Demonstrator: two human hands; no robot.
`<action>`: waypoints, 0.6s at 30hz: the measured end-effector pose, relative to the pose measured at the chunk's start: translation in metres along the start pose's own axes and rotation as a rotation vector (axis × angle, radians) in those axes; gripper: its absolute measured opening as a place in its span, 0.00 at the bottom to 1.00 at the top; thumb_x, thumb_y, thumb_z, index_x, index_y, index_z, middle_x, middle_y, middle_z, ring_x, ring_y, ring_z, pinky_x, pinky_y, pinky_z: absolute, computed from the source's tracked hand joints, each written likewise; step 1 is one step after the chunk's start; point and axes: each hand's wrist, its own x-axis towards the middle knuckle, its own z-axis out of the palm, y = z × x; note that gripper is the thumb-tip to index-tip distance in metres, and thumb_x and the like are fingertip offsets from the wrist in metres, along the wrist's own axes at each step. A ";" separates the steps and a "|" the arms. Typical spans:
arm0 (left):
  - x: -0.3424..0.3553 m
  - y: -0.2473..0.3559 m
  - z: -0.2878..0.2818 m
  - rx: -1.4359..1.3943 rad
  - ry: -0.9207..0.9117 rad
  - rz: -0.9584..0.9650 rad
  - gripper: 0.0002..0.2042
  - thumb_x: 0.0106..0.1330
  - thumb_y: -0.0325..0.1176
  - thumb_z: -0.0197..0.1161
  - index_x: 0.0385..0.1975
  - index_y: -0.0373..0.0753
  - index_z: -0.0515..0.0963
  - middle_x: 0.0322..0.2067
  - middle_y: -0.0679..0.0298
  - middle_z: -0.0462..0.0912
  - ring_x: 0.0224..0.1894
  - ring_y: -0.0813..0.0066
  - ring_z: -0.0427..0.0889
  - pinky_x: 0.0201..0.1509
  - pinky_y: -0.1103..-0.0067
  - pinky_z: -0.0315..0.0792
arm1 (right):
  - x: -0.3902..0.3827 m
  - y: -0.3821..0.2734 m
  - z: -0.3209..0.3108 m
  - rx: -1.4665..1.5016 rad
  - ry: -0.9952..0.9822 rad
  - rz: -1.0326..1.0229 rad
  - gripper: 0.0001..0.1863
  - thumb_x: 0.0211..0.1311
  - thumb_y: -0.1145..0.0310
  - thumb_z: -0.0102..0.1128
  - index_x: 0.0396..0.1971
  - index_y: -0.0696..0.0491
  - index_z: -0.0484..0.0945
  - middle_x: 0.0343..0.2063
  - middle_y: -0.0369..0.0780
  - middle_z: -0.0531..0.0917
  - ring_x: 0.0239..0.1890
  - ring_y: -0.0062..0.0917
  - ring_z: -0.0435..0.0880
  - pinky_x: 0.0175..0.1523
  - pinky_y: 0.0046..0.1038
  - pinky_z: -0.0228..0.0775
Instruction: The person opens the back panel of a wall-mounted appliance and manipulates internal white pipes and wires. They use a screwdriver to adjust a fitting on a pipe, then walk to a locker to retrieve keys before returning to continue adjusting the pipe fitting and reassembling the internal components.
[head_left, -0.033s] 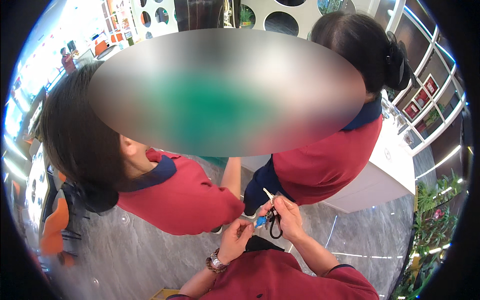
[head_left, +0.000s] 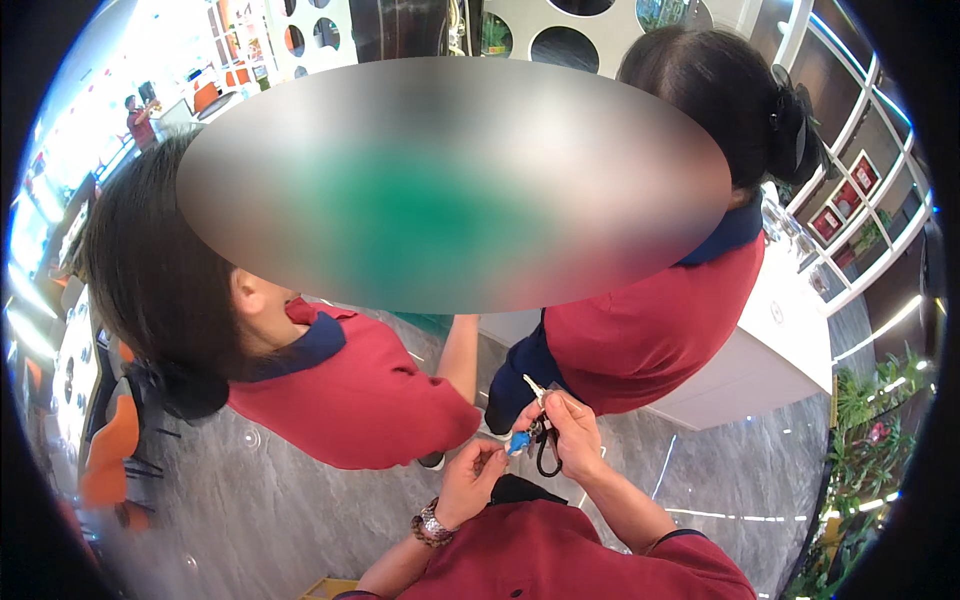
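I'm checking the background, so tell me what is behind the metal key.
A co-worker's navy clothing shows behind the metal key; whatever the right hand covers there cannot be seen.

Key (head_left: 534,384): metal, light sheen. Blue charm (head_left: 519,441): smooth, looks like plastic, slightly glossy. Black loop (head_left: 541,464): matt; cord or rubber, cannot tell which. Wristwatch band (head_left: 431,521): shiny metal links. Near shirt (head_left: 530,550): red cloth, matt. Floor (head_left: 300,520): grey, stone-look, smooth, reflecting light. Counter (head_left: 735,375): white side panel, smooth, low sheen up to its corner.
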 end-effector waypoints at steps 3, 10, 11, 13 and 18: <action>0.016 0.000 0.009 0.042 -0.016 -0.024 0.06 0.72 0.30 0.58 0.39 0.33 0.75 0.28 0.70 0.80 0.31 0.87 0.77 0.35 0.85 0.72 | 0.026 -0.009 -0.009 0.012 -0.076 -0.108 0.21 0.77 0.56 0.42 0.35 0.58 0.77 0.32 0.41 0.83 0.34 0.20 0.80 0.42 0.24 0.72; 0.055 -0.026 -0.019 0.056 0.188 -0.039 0.06 0.72 0.31 0.58 0.40 0.35 0.75 0.30 0.70 0.81 0.30 0.87 0.76 0.34 0.86 0.72 | 0.064 -0.026 -0.024 0.025 -0.166 -0.138 0.21 0.78 0.58 0.41 0.36 0.58 0.77 0.33 0.39 0.83 0.32 0.17 0.78 0.39 0.21 0.71; 0.063 -0.019 -0.022 0.075 0.200 -0.034 0.06 0.72 0.31 0.58 0.40 0.35 0.75 0.30 0.69 0.81 0.29 0.87 0.76 0.33 0.86 0.72 | 0.067 -0.025 -0.027 0.015 -0.170 -0.141 0.21 0.78 0.58 0.41 0.36 0.58 0.77 0.33 0.39 0.83 0.31 0.16 0.78 0.38 0.21 0.70; 0.080 -0.006 -0.026 0.089 0.220 -0.025 0.07 0.72 0.32 0.58 0.40 0.35 0.75 0.30 0.68 0.82 0.29 0.86 0.76 0.33 0.86 0.72 | 0.072 -0.029 -0.030 0.000 -0.216 -0.170 0.20 0.78 0.58 0.40 0.36 0.58 0.77 0.33 0.39 0.83 0.30 0.15 0.77 0.37 0.20 0.69; 0.143 0.030 -0.034 -0.023 0.212 0.032 0.09 0.72 0.34 0.58 0.43 0.36 0.75 0.34 0.65 0.82 0.30 0.83 0.78 0.32 0.84 0.72 | 0.085 -0.033 -0.026 0.068 -0.255 -0.152 0.20 0.79 0.58 0.39 0.37 0.58 0.74 0.34 0.42 0.83 0.35 0.20 0.80 0.42 0.23 0.72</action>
